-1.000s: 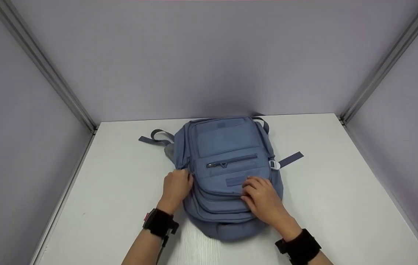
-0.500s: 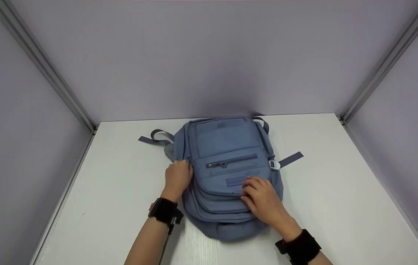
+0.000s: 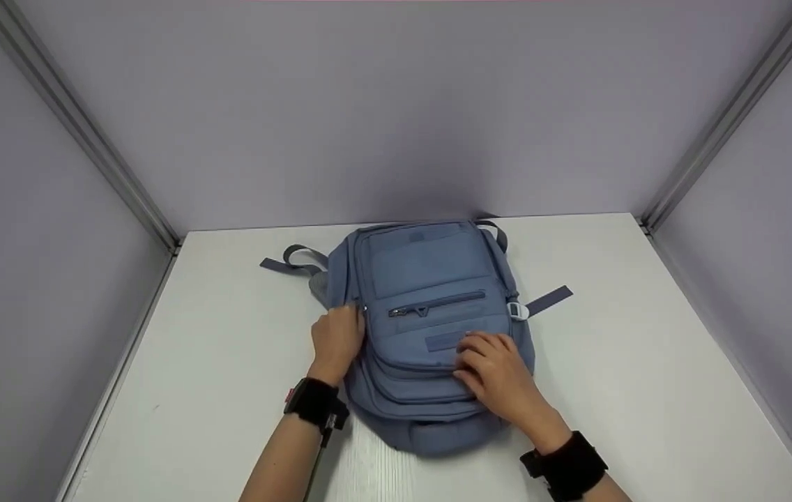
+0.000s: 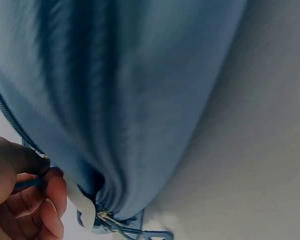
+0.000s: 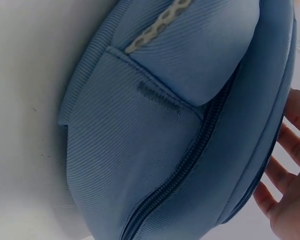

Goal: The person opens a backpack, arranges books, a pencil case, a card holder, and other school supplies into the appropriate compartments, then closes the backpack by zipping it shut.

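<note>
A blue backpack [image 3: 431,265] lies on the white table, its front face up. At its left side, my left hand [image 3: 337,341] pinches a zipper pull between thumb and forefinger. In the left wrist view, a bit of the blue zipper pull [image 4: 27,184] shows among the fingers, beside the dark zipper track [image 4: 7,112]. My right hand [image 3: 497,373] rests on the lower right of the front pocket. Its fingers [image 5: 292,145], loosely bent, touch the pocket's edge in the right wrist view. Higher on the front is a short zipper [image 3: 438,304] with a triangular pull.
Loose straps stick out from the bag: a left strap [image 3: 291,265] and a right strap [image 3: 549,300] by a white buckle [image 3: 518,311]. Behind the bag rises a grey back wall [image 3: 396,111]. Side panels flank the white table [image 3: 229,348].
My left hand has slid a short way up the bag's left side, away from me, mostly in the first half second. The right hand stays in place on the pocket.
</note>
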`<state>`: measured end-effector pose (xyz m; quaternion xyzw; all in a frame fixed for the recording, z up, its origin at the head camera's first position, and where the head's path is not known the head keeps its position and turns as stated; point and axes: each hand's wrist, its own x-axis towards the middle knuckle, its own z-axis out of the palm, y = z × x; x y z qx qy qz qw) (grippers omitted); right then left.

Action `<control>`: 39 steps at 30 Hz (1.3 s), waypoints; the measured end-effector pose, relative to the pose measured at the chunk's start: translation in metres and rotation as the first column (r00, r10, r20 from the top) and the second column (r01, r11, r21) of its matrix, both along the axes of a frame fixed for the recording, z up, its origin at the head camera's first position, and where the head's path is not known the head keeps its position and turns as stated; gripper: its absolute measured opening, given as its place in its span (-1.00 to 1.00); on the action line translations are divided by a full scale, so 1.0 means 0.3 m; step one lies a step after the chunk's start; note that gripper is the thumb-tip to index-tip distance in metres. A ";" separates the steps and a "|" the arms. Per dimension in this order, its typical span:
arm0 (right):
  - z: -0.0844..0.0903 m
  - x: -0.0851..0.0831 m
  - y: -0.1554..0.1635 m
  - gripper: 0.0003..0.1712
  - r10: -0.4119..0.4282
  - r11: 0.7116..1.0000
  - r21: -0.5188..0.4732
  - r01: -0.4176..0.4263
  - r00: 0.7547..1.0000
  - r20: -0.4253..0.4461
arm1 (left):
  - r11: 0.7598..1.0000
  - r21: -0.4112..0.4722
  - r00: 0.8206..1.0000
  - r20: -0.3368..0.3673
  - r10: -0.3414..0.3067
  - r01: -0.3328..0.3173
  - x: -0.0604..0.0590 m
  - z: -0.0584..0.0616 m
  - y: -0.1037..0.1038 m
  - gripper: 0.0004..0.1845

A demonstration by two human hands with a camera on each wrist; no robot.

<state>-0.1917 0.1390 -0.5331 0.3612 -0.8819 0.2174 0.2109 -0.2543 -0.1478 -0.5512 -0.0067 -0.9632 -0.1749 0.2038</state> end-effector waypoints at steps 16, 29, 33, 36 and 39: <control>0.017 -0.025 0.065 -0.37 -0.318 0.936 -0.059 0.347 0.906 0.278 | 0.963 0.261 0.981 0.158 -0.113 0.069 0.261 0.059 0.086 -0.42; -0.014 -0.001 0.038 -0.32 -0.396 0.906 0.079 0.416 0.768 0.503 | 0.956 0.220 0.881 0.389 -0.269 0.195 0.355 0.016 0.116 -0.24; -0.023 -0.006 0.030 -0.32 -0.400 0.905 0.096 0.413 0.755 0.519 | 0.944 0.244 0.861 0.405 -0.308 0.222 0.341 0.004 0.101 -0.23; -0.029 -0.019 0.025 -0.32 -0.385 0.911 0.087 0.403 0.754 0.532 | 0.937 0.248 0.853 0.404 -0.329 0.244 0.320 0.001 0.084 -0.23; -0.035 -0.039 0.018 -0.31 -0.373 0.915 0.080 0.396 0.753 0.542 | 0.930 0.247 0.854 0.384 -0.351 0.272 0.291 -0.004 0.064 -0.24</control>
